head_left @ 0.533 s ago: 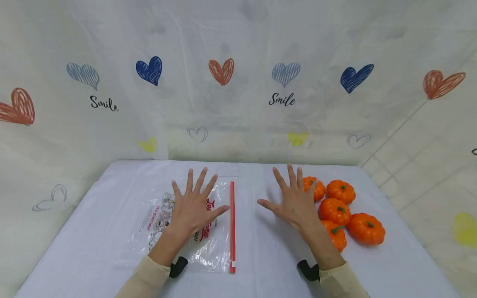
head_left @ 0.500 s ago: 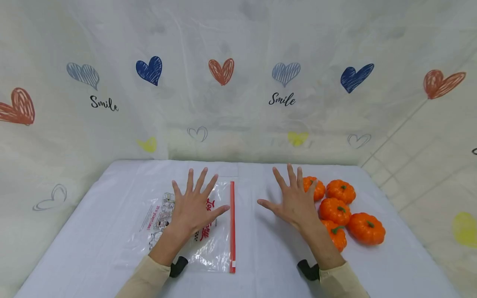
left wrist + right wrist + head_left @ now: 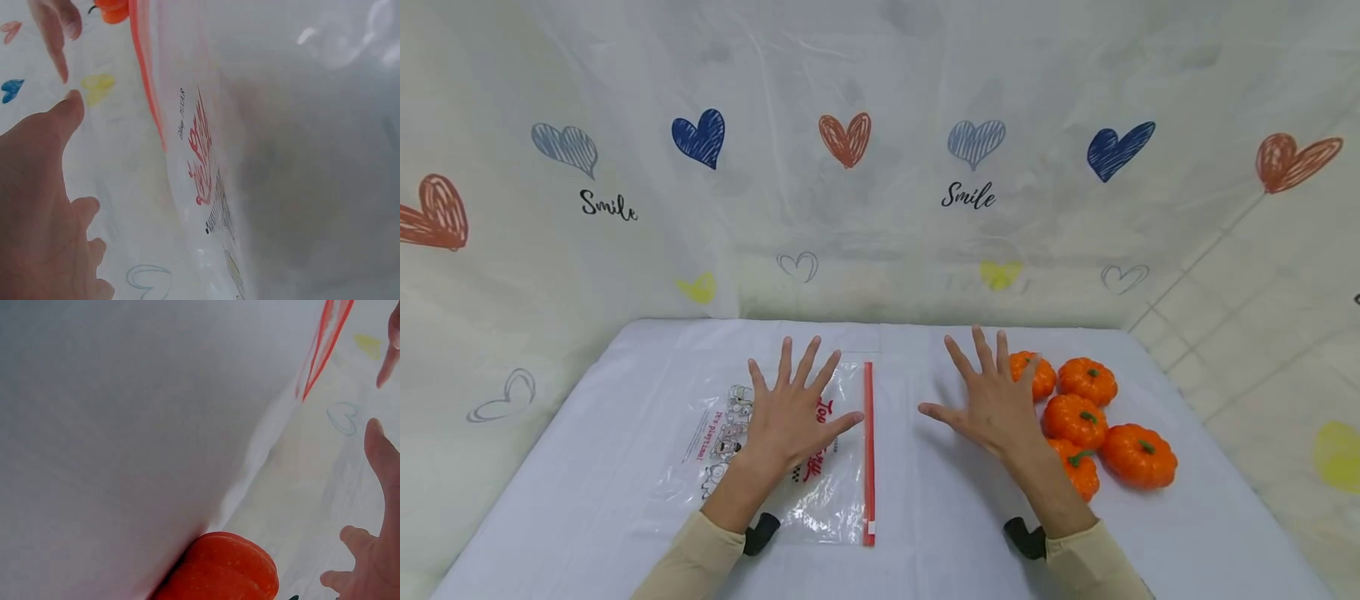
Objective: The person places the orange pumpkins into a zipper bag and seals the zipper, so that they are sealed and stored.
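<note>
My left hand is spread palm down above a clear plastic zip bag, which lies flat on the white table. The bag has a red slider strip along its right side and red lettering partly hidden by the hand. To the right, my right hand is spread with nothing in it, just left of several small orange pumpkins. Its little finger overlaps the back-left pumpkin in the head view. In the right wrist view one pumpkin sits low, beside the spread fingers.
The other pumpkins, such as the rightmost one, sit grouped on the right of the white-covered table. A pale curtain printed with hearts hangs behind the table's far edge. Each wrist wears a black camera mount.
The head view has shifted very slightly. Both hands stay spread in nearly the same places, and the bag and pumpkins have not moved on the table.
</note>
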Tool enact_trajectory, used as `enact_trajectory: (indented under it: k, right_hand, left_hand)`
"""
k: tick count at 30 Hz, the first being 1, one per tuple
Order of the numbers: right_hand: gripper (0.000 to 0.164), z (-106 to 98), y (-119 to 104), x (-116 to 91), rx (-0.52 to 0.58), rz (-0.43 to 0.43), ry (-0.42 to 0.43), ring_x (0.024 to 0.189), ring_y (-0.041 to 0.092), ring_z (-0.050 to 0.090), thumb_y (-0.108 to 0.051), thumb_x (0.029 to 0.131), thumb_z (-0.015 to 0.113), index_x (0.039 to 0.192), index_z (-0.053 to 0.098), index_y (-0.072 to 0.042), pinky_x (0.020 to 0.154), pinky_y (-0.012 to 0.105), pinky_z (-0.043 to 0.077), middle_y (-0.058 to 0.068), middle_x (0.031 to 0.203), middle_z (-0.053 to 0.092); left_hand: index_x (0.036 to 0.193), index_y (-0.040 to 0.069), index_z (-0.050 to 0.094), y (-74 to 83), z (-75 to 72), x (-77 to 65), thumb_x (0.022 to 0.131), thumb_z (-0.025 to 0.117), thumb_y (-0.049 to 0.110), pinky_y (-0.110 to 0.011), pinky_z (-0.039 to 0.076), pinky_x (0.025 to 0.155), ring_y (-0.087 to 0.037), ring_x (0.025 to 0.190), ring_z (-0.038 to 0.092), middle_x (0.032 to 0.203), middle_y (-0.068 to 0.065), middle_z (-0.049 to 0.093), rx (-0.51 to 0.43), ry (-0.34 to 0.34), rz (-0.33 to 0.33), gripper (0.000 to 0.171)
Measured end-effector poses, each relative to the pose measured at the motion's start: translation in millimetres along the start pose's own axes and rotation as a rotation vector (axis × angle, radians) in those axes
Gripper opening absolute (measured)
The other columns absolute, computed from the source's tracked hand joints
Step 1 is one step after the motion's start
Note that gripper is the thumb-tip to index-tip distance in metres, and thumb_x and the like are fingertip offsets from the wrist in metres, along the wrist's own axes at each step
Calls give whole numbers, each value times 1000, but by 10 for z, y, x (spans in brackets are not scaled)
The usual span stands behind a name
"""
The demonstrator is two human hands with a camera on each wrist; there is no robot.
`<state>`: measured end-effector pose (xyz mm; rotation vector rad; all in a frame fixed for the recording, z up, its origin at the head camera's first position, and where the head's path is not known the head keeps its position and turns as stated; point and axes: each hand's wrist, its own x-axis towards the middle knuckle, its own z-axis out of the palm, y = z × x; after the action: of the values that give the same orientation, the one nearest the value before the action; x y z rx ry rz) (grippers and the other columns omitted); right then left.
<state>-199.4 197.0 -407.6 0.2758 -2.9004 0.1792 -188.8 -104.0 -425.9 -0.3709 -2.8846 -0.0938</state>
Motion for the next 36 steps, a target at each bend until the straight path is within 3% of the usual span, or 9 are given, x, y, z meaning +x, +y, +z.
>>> enact_trajectory:
  k: [7, 14, 24, 31, 36]
  right_hand:
    - [107, -18, 13, -19, -6, 1, -6, 160, 51, 11, -80, 81, 65, 166, 27, -28, 114, 88, 8, 17, 175, 17]
    - [107, -46, 58, -62, 2, 11, -28, 160, 51, 14, -79, 80, 67, 165, 30, -25, 116, 85, 10, 20, 174, 19]
    - [101, -156, 276, -137, 154, 89, -55, 156, 52, 19, -66, 85, 74, 165, 29, -24, 118, 82, 11, 27, 170, 22]
    - [94, -218, 482, -165, 220, 110, -46, 146, 54, 35, -56, 88, 77, 163, 34, -19, 112, 79, 31, 31, 162, 33]
    - [92, -255, 594, -189, 285, 159, -97, 136, 56, 44, -53, 89, 77, 163, 34, -19, 101, 73, 47, 31, 157, 36]
  left_hand:
    - [166, 34, 23, 9, 11, 1, 87, 46, 87, -80, 10, 121, -41, 164, 4, 178, -4, 10, -3, -44, -6, 98]
    - [166, 32, 25, 34, 15, -30, 88, 50, 84, -78, 10, 123, -40, 164, 9, 177, -4, 14, -64, -142, 2, 97]
    - [161, 31, 39, 62, 55, -35, 90, 60, 73, -71, 26, 123, -35, 161, 25, 174, -3, 27, -201, -172, 74, 86]
    - [153, 27, 53, 72, 65, -41, 92, 69, 60, -58, 44, 115, -31, 150, 45, 163, -4, 46, -353, -167, 81, 70]
    - [147, 27, 60, 55, 129, -32, 92, 73, 52, -52, 51, 106, -28, 136, 56, 147, -6, 59, -388, -148, 82, 61]
